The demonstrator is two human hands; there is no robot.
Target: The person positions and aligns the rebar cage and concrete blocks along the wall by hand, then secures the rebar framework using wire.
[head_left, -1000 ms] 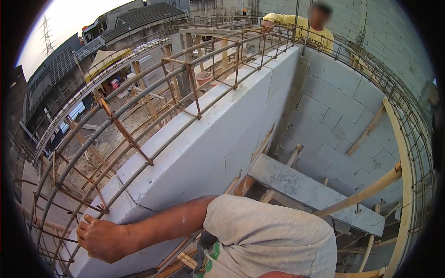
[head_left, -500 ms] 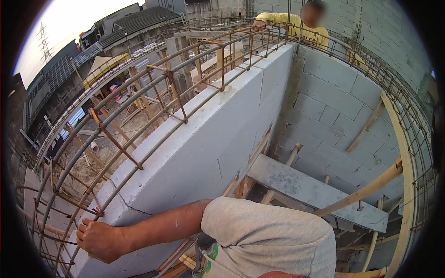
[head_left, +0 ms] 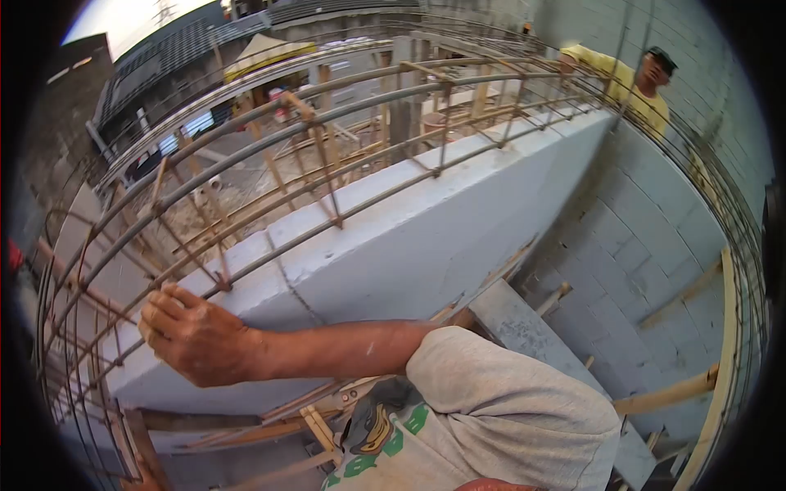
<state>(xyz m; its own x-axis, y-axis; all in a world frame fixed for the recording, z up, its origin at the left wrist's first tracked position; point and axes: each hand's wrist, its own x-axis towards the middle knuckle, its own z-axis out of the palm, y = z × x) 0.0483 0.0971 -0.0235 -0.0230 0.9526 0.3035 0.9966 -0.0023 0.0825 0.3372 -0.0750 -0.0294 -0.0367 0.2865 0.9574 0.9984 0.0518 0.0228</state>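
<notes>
My right arm reaches across to the left from a light grey sleeve. The fingers of my right hand are curled at a lower steel rebar rod of the long reinforcement cage. Part of the rod passes behind the hand. This cage runs along the top of a white block wall, with rusty stirrups tying its rods together. Just beyond my fingers stands a stirrup. At the lower left edge, a skin-coloured sliver beside a wooden post may be my left hand; I cannot tell what it holds.
A co-worker in a yellow shirt stands behind the far wall corner, one arm on the cage. A grey plank and wooden poles span the drop below. Cage bars also line the right-hand wall.
The view has swung left and down, so the wall, cage and co-worker sit further right. My right hand stays closed at the rebar, slightly further left along it.
</notes>
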